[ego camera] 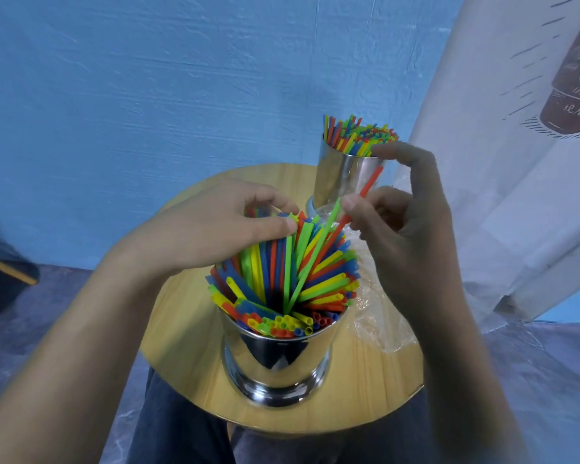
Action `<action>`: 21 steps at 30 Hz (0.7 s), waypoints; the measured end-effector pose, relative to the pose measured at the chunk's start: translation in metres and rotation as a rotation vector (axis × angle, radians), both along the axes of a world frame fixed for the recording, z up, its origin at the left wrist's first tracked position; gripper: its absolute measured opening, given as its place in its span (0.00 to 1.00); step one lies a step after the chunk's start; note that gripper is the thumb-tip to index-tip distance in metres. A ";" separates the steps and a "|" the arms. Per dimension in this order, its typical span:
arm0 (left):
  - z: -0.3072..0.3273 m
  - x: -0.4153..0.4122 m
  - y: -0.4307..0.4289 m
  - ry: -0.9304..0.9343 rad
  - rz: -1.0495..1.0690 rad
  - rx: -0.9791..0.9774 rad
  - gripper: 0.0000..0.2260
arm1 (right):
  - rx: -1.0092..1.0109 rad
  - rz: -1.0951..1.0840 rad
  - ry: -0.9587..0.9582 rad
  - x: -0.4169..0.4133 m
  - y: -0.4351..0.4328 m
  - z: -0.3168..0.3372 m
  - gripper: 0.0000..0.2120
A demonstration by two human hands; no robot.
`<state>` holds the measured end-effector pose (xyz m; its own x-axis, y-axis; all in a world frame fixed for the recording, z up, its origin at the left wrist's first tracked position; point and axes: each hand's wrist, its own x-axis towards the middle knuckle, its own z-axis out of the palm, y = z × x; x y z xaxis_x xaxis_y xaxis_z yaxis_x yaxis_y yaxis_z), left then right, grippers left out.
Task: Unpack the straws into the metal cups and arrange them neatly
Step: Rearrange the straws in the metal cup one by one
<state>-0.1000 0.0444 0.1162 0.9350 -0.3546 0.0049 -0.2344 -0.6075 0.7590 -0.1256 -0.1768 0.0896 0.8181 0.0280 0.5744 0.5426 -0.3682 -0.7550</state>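
Over the near cup [277, 358], the left hand [220, 231] grips the leaning straws [298, 272] while the right hand [404, 229] pinches a red straw [370, 184]. This looks like the arranging step. Next, that straw probably needs slotting in upright.

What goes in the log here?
left hand: holds straws in near cup | right hand: pinches red straw | far cup: filled | wrapper: on table

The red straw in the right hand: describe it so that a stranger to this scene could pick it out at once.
On the round table, find the near cup, full of coloured straws. The right hand beside it pinches one red straw. It rises higher than any neighbour, slanting toward the far cup.
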 end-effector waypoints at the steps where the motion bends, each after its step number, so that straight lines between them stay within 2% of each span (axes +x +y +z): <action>1: 0.001 0.000 -0.001 0.007 -0.004 -0.003 0.08 | -0.024 -0.008 -0.012 0.000 0.001 -0.002 0.14; 4: 0.002 0.001 -0.003 -0.012 0.008 -0.016 0.06 | -0.140 -0.038 -0.047 0.002 0.001 -0.006 0.05; 6: 0.001 0.001 -0.005 -0.023 0.017 -0.031 0.05 | -0.170 -0.021 -0.049 0.001 0.002 -0.006 0.08; 11: -0.003 0.005 -0.005 -0.032 0.045 -0.088 0.04 | -0.181 0.060 0.090 0.003 0.000 -0.006 0.04; 15: -0.006 0.013 -0.005 -0.029 0.075 -0.133 0.04 | -0.128 0.096 0.172 0.007 0.003 -0.007 0.06; 21: -0.004 0.024 -0.006 -0.026 0.087 -0.129 0.03 | -0.146 0.054 0.156 0.014 0.007 -0.008 0.05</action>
